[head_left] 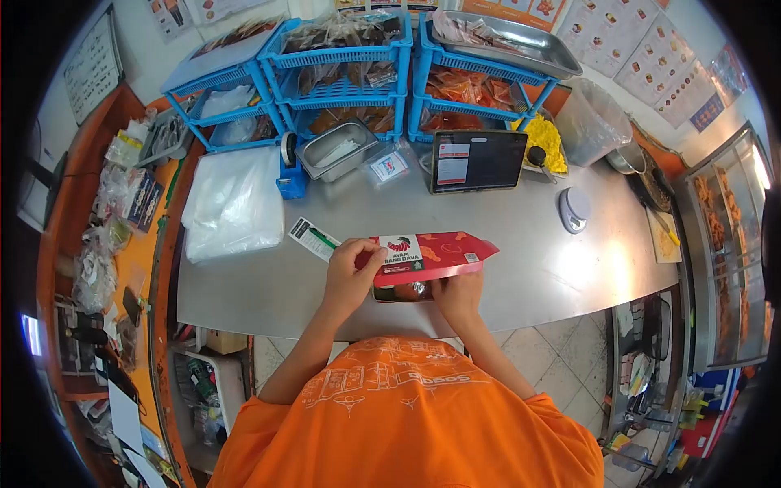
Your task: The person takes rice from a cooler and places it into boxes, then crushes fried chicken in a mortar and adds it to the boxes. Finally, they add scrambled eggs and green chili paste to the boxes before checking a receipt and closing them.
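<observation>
A red cardboard food box [446,250] with a white label on its lid stands near the front edge of the metal table [521,220]. Its lid is partly raised. Below it, in the gap, some green and shiny wrapped contents [413,290] show. My left hand [351,268] is closed on the left end of the lid, thumb on top. At the box's right side, my right hand [458,294] reaches in under the lid, which hides its fingers. Left of the box lies a white printed slip [312,237] with a green pen [325,236] on it.
Behind are a tablet [478,161], a steel pan [338,150], a blue tape dispenser [290,167] and blue racks [342,102]. Plastic bags [233,199] lie left; a kitchen scale [573,209] and a knife [665,228] are right. A glass display case [728,252] stands far right.
</observation>
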`<state>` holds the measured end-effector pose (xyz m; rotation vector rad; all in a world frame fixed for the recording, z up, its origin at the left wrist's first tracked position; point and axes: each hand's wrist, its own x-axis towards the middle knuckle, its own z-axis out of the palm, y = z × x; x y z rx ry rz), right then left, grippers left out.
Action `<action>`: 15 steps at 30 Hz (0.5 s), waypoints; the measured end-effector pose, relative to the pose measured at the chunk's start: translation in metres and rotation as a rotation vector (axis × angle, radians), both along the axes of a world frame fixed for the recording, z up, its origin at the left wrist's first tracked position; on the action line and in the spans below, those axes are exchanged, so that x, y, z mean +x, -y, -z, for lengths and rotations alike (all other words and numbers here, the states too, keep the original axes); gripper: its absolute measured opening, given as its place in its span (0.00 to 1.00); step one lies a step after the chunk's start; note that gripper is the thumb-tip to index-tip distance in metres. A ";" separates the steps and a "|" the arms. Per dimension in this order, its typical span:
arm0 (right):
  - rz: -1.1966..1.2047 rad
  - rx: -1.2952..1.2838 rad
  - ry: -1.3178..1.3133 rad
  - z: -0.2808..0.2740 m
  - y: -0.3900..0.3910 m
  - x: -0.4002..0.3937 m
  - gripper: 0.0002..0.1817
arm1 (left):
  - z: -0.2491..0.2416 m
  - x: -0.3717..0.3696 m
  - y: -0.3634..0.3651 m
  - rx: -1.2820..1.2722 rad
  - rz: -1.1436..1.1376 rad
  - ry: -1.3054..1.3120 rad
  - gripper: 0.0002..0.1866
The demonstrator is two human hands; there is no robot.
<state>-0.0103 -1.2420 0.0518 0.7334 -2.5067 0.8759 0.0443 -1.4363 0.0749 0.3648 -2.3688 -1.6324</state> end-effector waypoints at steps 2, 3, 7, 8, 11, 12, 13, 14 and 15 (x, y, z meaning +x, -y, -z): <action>0.013 0.004 -0.108 0.003 -0.012 0.001 0.05 | 0.000 0.002 0.000 -0.006 0.000 0.006 0.10; 0.049 -0.119 0.000 0.012 -0.024 0.008 0.05 | 0.003 0.003 0.000 -0.096 -0.011 -0.002 0.12; 0.197 -0.615 0.119 0.010 -0.051 0.010 0.08 | 0.012 0.012 -0.002 -0.496 -0.033 -0.029 0.22; 0.208 -0.456 0.033 0.002 -0.056 0.003 0.14 | 0.014 0.013 -0.004 -0.494 -0.027 -0.027 0.22; 0.116 -0.139 0.140 -0.020 -0.051 -0.018 0.24 | 0.018 0.017 -0.006 -0.601 -0.066 -0.022 0.26; 0.114 -0.018 0.370 -0.016 -0.052 -0.022 0.34 | 0.020 0.018 -0.006 -0.558 -0.072 0.008 0.28; 0.116 -0.023 0.365 -0.010 -0.051 -0.022 0.34 | 0.020 0.018 -0.005 -0.515 -0.079 0.035 0.30; 0.120 -0.043 0.486 -0.003 -0.051 -0.022 0.35 | 0.018 0.017 -0.004 -0.518 -0.081 0.028 0.30; 0.119 -0.061 0.608 0.005 -0.050 -0.022 0.36 | 0.016 0.016 -0.005 -0.469 -0.065 0.176 0.32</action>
